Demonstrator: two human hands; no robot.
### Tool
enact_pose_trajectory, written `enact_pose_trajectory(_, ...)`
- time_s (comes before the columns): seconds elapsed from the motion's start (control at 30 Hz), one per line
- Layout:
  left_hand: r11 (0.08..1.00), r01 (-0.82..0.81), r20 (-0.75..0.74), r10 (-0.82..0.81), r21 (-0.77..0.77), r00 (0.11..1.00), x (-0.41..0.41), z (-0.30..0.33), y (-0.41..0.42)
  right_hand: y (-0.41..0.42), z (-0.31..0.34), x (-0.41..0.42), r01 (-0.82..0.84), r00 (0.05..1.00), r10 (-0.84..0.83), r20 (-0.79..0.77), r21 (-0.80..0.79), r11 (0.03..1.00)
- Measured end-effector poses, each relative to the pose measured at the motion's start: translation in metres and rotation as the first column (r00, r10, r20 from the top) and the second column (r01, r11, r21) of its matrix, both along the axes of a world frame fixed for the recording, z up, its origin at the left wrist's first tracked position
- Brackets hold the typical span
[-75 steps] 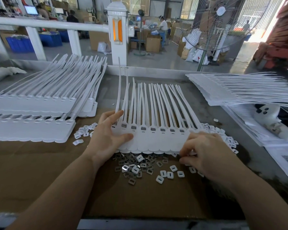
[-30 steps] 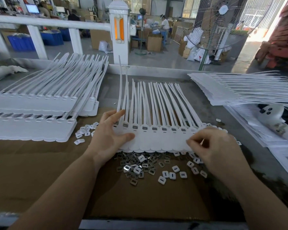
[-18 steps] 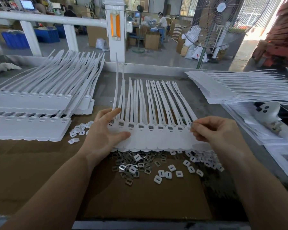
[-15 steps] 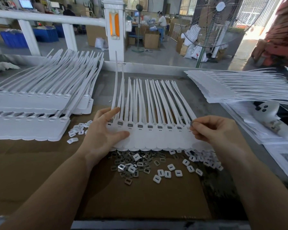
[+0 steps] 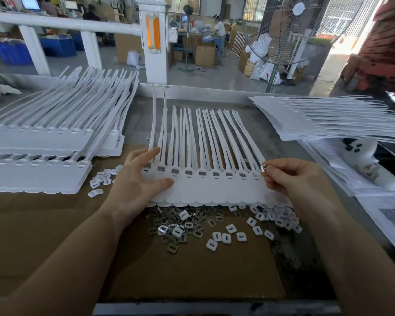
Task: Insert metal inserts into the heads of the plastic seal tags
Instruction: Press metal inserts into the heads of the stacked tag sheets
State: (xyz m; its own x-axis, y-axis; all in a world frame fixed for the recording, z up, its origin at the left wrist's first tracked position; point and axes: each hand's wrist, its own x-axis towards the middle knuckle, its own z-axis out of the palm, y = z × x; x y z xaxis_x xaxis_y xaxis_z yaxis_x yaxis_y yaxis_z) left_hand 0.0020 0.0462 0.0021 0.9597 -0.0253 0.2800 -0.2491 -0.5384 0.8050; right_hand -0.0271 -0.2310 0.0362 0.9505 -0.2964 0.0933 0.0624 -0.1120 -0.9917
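A joined strip of white plastic seal tags lies flat in front of me, tails pointing away. Most of its heads show a grey metal insert in the slot. My left hand rests on the strip's left end, thumb laid on the tag bodies and fingers straight. My right hand pinches a small metal insert between thumb and forefinger, just above the rightmost head. A heap of loose metal inserts lies on the cardboard below the strip.
White plastic caps are scattered right of the metal heap, and more caps lie at the left. Stacks of tag strips fill the left side; another stack sits far right. Papers and a white handheld device lie at the right.
My right hand left the loose parts below the strip, rose with an insert pinched, and now holds it at the rightmost tag head. My left hand stayed on the strip.
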Motion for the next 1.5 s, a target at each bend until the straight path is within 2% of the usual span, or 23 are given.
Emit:
enact_pose_trajectory(0.23,1.000,0.001,0.000,-0.001,0.011,1.000,0.001,0.000,0.001,0.000,0.005,0.009,-0.017,0.999,0.024,0.030,-0.211,0.977)
enact_pose_trajectory(0.3,1.000,0.002,-0.001,-0.002,0.008,1.000,0.001,0.000,0.001,0.001,0.006,0.012,-0.008,0.999,0.018,0.028,-0.315,0.949)
enact_pose_trajectory(0.43,1.000,-0.004,0.006,0.004,0.003,1.000,0.002,0.000,0.001,0.003,0.010,0.020,-0.021,0.999,0.036,0.010,-0.642,0.766)
enact_pose_trajectory(0.63,1.000,-0.003,0.013,0.003,-0.002,1.000,0.003,-0.002,0.002,0.009,0.010,0.027,-0.081,0.997,0.048,-0.066,-0.837,0.541)
enact_pose_trajectory(0.73,1.000,0.003,0.013,-0.002,-0.006,1.000,0.003,-0.002,0.002,0.009,0.012,0.028,-0.093,0.996,0.033,-0.088,-0.868,0.488)
enact_pose_trajectory(1.07,1.000,0.002,0.018,-0.002,-0.017,1.000,0.003,-0.003,0.002,0.002,0.016,0.033,-0.149,0.989,0.059,-0.137,-0.905,0.397)
enact_pose_trajectory(1.5,1.000,-0.005,0.021,0.006,-0.014,1.000,0.003,-0.002,0.001,-0.001,0.014,0.022,-0.020,1.000,0.028,-0.007,-0.863,0.505)
